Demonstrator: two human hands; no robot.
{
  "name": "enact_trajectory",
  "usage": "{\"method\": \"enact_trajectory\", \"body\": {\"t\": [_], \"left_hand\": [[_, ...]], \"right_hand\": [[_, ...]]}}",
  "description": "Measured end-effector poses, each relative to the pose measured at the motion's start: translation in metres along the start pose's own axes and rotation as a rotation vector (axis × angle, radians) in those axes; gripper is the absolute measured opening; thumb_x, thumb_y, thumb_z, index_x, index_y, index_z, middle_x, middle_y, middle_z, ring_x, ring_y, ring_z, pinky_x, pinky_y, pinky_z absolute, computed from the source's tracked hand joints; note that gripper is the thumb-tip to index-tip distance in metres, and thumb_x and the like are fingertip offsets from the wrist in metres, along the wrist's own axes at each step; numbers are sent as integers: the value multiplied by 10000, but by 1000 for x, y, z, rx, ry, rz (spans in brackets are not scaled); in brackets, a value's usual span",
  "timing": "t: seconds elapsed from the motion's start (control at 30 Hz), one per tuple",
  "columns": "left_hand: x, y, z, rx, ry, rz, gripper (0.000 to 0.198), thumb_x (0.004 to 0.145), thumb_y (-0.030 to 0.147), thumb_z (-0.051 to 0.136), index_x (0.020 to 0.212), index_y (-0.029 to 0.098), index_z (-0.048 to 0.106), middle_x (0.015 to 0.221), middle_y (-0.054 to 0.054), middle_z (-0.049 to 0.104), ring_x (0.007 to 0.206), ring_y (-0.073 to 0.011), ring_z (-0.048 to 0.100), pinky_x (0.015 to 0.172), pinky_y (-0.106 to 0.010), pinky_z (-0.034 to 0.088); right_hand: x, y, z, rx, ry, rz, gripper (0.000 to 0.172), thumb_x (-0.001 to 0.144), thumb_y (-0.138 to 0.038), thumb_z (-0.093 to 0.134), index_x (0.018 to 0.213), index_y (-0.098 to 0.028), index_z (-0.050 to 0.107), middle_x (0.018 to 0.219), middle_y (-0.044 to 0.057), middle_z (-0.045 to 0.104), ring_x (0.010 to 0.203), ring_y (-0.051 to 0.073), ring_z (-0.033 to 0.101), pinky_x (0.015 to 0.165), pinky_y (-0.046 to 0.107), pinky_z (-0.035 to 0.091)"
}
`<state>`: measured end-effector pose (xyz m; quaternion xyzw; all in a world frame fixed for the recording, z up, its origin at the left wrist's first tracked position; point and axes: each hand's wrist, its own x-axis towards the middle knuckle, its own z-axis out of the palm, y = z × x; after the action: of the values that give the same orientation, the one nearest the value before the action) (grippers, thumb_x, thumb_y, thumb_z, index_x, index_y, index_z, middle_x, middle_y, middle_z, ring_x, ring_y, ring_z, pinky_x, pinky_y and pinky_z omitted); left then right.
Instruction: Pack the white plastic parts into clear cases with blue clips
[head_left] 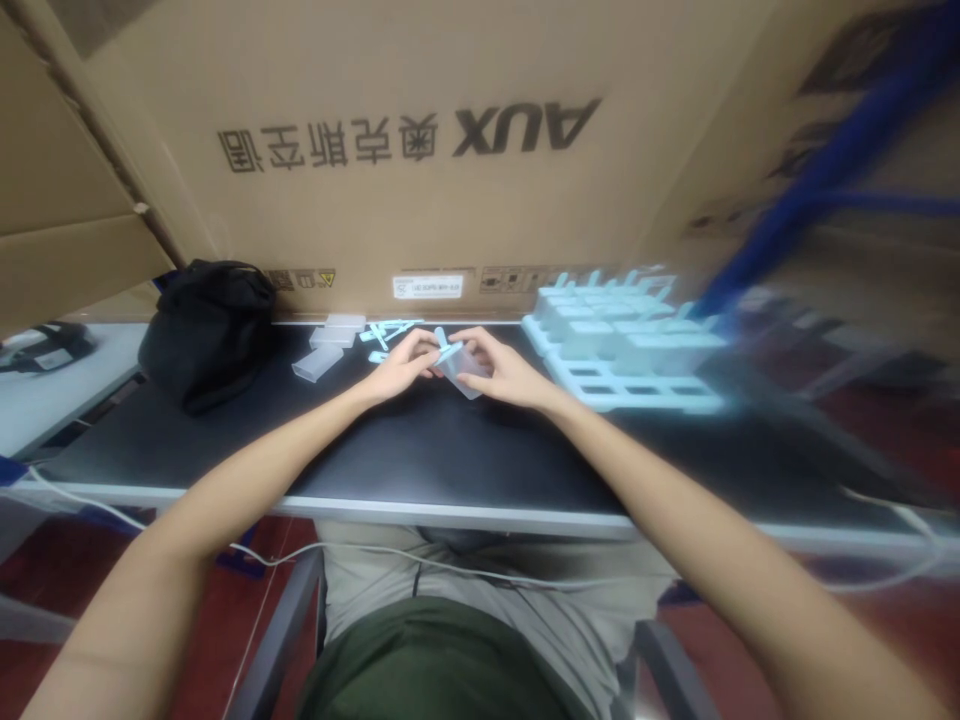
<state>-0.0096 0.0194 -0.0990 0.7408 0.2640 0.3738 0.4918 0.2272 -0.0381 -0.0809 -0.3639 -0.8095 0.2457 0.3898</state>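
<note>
- Dark green clothing (435, 665) was pictured nearest the camera.
- "AUX" and "奥克斯空调" were printed upside down on a cardboard box (360, 220); its white label (427, 287) was too small to be read.
- Both forearms were stretched across a black tabletop (442, 450), wrists turned inward.
- Between the hands, a translucent mould (466, 378) was held tilted, its blue stick lid (448, 352) pinched by the left hand's (405, 365) fingers, its cup gripped by the right hand's (501, 372) thumb and narrowed fingers.
- Blue-lidded moulds (585, 335) were grouped at right.
</note>
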Motion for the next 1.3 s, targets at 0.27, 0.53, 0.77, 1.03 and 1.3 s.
{"method": "enact_trajectory", "body": {"t": [0.27,0.53,0.77,1.03,1.3], "left_hand": [[-2,2,-2,-56,-38,-34,371,984,479,665,1223,221,548,1090,-69,749,874,-147,734,825,-300,548],[-2,0,-1,19,-124,-32,367,945,494,722,1088,171,622,983,-69,754,828,-139,707,797,-298,534],[-2,1,-2,54,-160,-20,354,943,483,738,1026,147,663,955,-76,756,818,-140,701,797,-301,535],[-2,1,-2,36,-200,0,344,927,470,759,995,143,674,926,-75,745,840,-155,703,856,-341,547],[-4,2,-2,30,-206,21,304,928,427,759,970,140,670,919,-81,739,833,-163,704,866,-366,552]], "right_hand": [[0,-13,-32,-124,193,-7,332,832,-527,745,937,-248,600,921,41,688,757,191,601,726,357,525],[-28,-22,-105,-459,296,111,315,756,-529,740,857,-259,613,831,40,679,698,202,583,688,363,482],[-56,-24,-139,-650,350,319,281,630,-358,698,882,-259,625,692,14,671,693,250,671,752,384,505],[-59,-12,-153,-741,262,474,323,603,-416,677,883,-254,669,730,40,702,716,298,677,737,425,498],[-59,-17,-152,-762,218,493,269,627,-430,616,836,-263,585,744,54,678,752,294,662,729,408,487]]}}
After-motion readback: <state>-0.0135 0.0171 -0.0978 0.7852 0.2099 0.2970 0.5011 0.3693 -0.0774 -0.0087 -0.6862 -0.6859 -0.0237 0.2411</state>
